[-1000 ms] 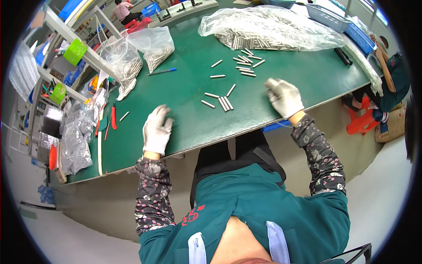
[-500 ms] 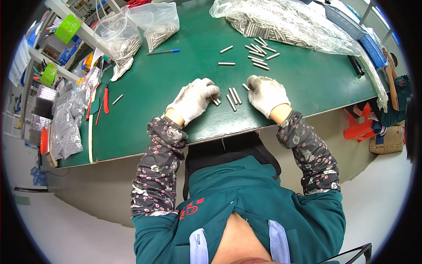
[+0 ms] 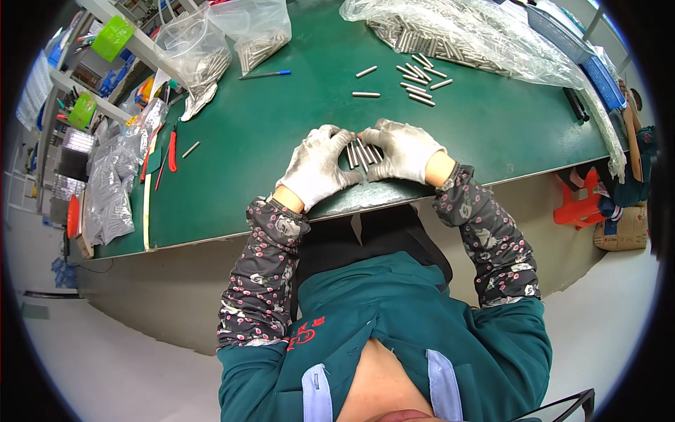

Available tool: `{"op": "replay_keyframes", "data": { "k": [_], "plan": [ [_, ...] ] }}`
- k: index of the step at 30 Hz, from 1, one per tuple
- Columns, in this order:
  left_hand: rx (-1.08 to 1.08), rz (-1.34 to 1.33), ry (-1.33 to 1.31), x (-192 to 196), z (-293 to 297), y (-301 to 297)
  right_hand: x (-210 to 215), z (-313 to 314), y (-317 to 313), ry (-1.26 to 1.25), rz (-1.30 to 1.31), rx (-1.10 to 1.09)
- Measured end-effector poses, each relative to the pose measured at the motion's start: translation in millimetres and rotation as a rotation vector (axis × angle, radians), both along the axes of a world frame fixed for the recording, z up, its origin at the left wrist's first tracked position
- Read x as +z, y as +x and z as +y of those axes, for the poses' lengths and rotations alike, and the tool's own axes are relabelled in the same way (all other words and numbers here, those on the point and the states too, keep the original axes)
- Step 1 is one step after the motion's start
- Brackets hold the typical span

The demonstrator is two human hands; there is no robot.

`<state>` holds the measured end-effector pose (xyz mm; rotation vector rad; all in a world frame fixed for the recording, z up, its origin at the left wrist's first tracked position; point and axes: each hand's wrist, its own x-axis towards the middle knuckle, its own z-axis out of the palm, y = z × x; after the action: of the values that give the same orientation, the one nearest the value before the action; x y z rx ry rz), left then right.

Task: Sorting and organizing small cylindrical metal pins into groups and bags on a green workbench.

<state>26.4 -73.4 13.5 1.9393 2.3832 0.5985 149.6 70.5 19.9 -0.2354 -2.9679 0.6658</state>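
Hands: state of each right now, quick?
Left hand: gloved, curled against the small bunch of metal rods on the green table.
Right hand: gloved, cupping the same bunch from the other side.

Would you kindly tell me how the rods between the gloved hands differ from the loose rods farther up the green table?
The rods between the hands lie packed side by side, nearly parallel; the loose rods are scattered apart at varied angles. The left hand and right hand touch the first; nothing touches the second. Both look like short, silvery metal rods.

I'm looking at a factory workbench: a green mat table (image 3: 281,141), bags of metal pins (image 3: 450,35), shelving with tape rolls (image 3: 112,39), and red cutters (image 3: 172,151)
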Motion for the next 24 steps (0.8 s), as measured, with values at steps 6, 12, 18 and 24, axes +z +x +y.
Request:
{"op": "replay_keyframes", "data": {
  "k": [6, 12, 18, 24],
  "plan": [
    [0.002, -0.166, 0.094, -15.0, -1.2, -2.4, -7.0, -6.6, 4.4, -0.041, 0.075, -0.095],
    [0.010, -0.207, 0.131, -20.8, -1.3, -3.4, -10.0, -6.5, -2.6, -0.050, 0.042, -0.051],
    [0.017, -0.150, 0.154, -20.7, 9.2, -0.9, -12.9, -3.4, -3.1, -0.127, 0.124, -0.101],
    [-0.074, -0.140, 0.201, -21.0, 8.7, -4.1, -6.5, 1.7, 1.9, -0.151, 0.093, -0.063]
  ]
}}
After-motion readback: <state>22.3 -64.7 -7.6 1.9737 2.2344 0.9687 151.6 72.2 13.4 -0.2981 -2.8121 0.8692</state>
